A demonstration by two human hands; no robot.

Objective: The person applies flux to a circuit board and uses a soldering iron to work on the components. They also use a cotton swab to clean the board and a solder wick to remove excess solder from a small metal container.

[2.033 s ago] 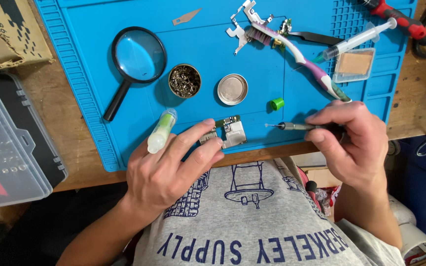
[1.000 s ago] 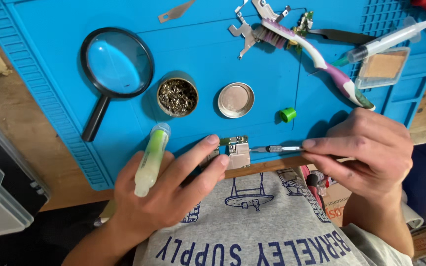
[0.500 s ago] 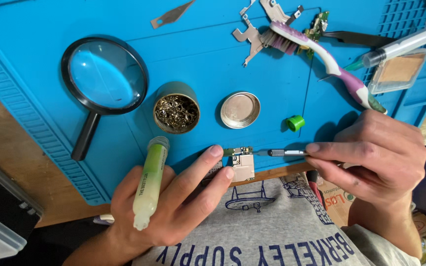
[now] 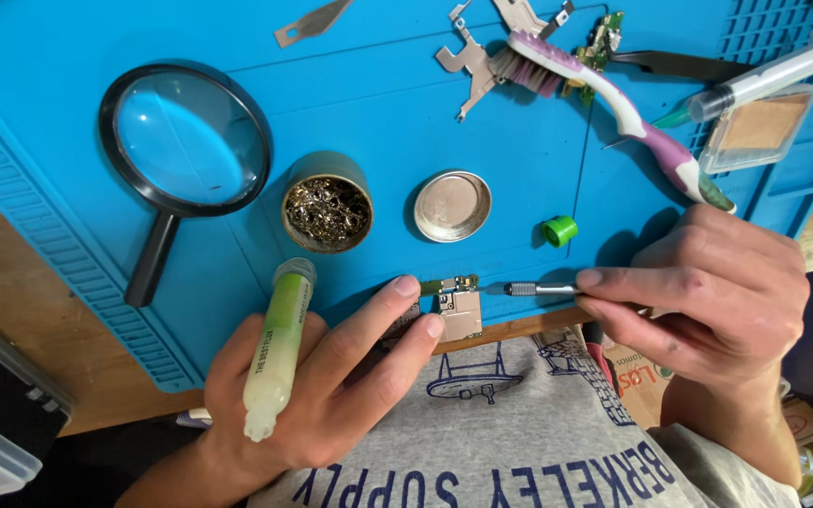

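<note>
Where hands meet: green-labelled syringe (image 4: 277, 348).

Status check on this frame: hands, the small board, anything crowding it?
Left hand pins small circuit board at the mat edge, pale green syringe tucked in its grip. Right hand holds metal-tipped tool against board. Green cap nearby, apart.

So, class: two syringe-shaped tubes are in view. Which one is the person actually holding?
The pale green syringe, lying across the left hand by the mat's near edge. The clear syringe lies untouched at the far right beside the toothbrush.
</note>
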